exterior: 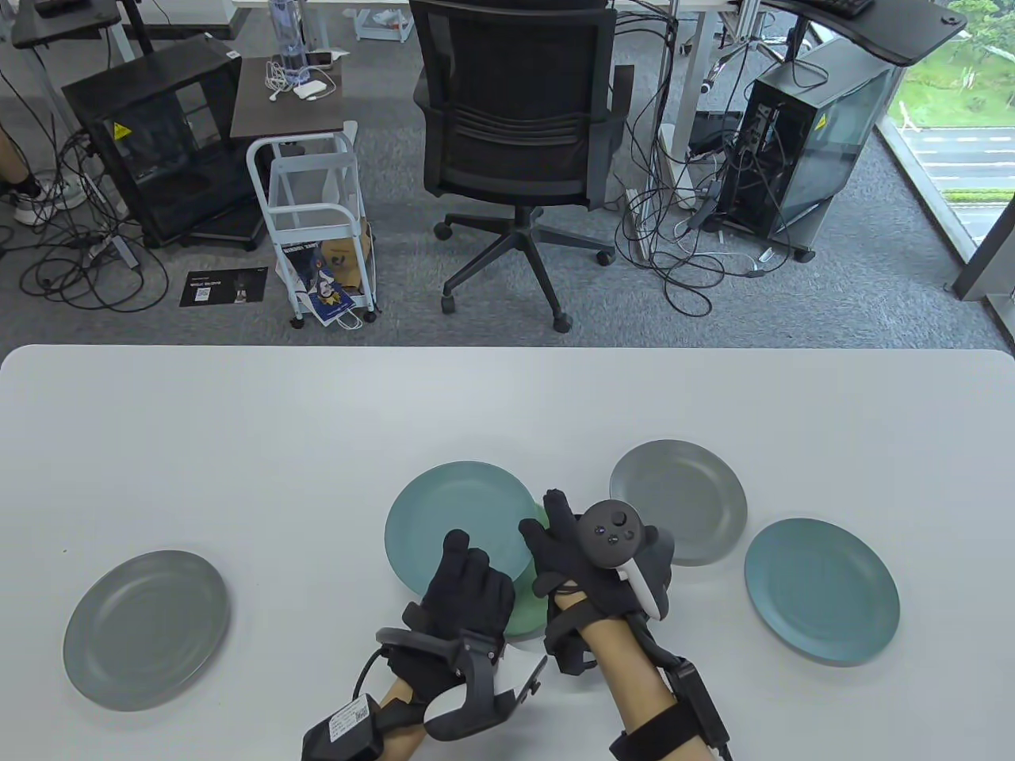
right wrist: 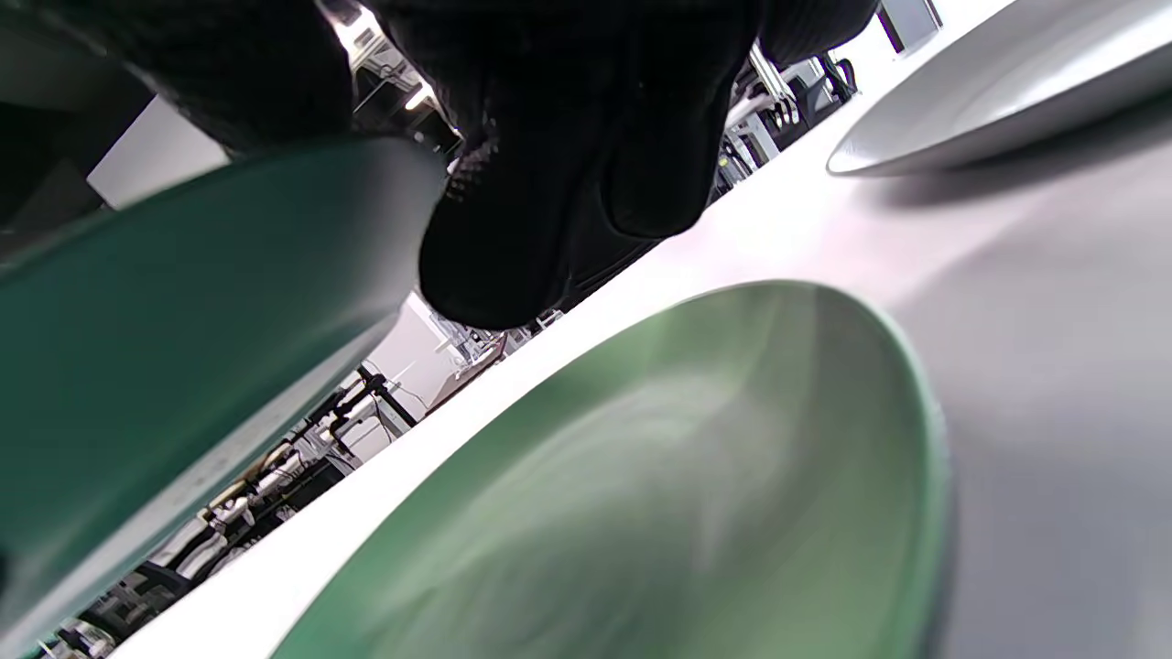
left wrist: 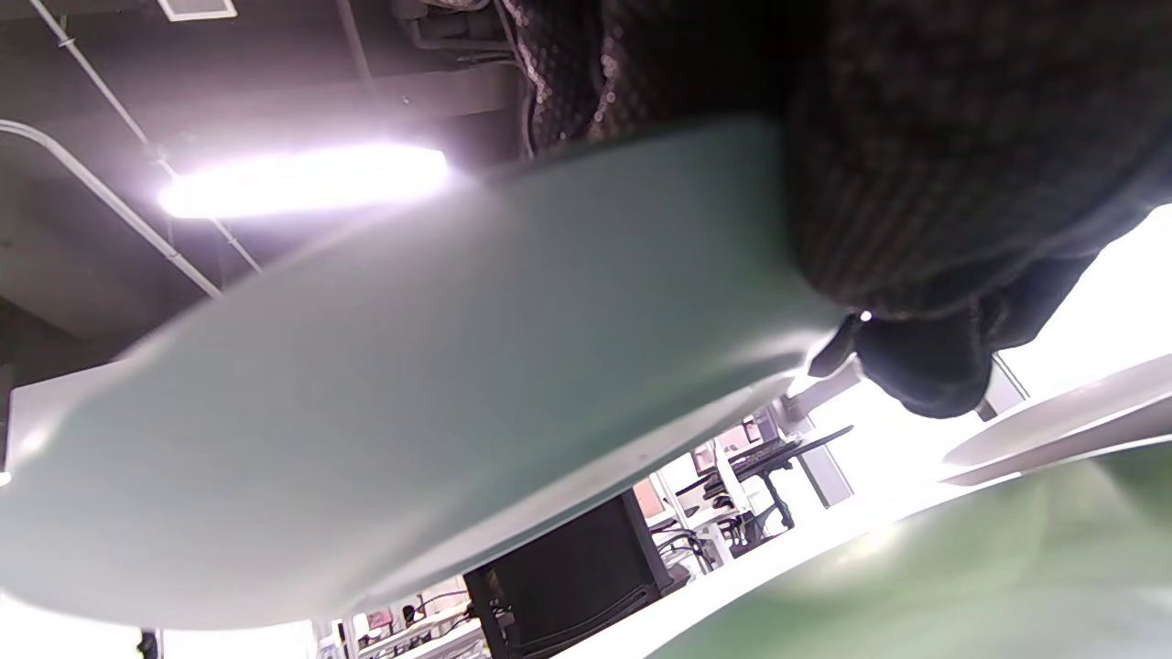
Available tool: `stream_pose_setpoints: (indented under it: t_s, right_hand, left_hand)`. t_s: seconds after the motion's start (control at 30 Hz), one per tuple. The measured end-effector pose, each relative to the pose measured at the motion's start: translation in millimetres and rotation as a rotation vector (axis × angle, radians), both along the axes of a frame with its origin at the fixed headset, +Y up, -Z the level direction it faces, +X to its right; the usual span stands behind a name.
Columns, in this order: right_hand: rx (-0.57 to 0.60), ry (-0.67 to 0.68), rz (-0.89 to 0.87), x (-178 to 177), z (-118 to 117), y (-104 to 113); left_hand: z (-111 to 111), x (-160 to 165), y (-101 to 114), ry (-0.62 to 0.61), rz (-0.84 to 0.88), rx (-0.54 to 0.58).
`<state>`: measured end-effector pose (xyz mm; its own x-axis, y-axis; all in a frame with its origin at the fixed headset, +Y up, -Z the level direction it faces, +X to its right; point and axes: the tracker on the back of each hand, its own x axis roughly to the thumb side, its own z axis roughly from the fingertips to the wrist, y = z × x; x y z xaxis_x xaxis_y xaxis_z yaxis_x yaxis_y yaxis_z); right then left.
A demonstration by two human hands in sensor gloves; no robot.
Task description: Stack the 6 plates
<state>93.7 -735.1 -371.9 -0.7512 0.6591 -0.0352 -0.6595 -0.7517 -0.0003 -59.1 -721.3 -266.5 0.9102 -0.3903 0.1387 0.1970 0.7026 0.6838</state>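
Both hands hold a teal plate (exterior: 456, 527) tilted just above a green plate (exterior: 525, 614) near the table's front middle. My left hand (exterior: 468, 583) grips the teal plate's near edge and my right hand (exterior: 559, 539) grips its right edge. The left wrist view shows the teal plate's underside (left wrist: 412, 384) under my fingers (left wrist: 925, 366), with the green plate (left wrist: 961, 586) below. The right wrist view shows the teal plate (right wrist: 165, 348), my fingers (right wrist: 513, 238) and the green plate (right wrist: 696, 476). Other plates lie singly: light grey (exterior: 678, 499), blue (exterior: 821, 590), grey (exterior: 147, 626).
The white table (exterior: 317, 428) has bare surface behind the plates and between the left grey plate and the hands. An office chair (exterior: 515, 135) and a small cart (exterior: 317, 230) stand on the floor beyond the far edge. The light grey plate's rim shows in the right wrist view (right wrist: 998, 101).
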Motion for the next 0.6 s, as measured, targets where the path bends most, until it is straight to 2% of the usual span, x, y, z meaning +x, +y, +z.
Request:
stream_pose_setpoints:
  t_s: [0.2, 0.6]
  right_hand:
    - [-0.006, -0.035, -0.105, 2.0, 0.0, -4.9]
    - [0.059, -0.095, -0.092, 5.1, 3.5, -4.9]
  left_hand:
    - [3.9, 4.2, 0.8, -0.016, -0.007, 0.008]
    - [1.8, -3.8, -1.3, -0.014, 0.036, -0.06]
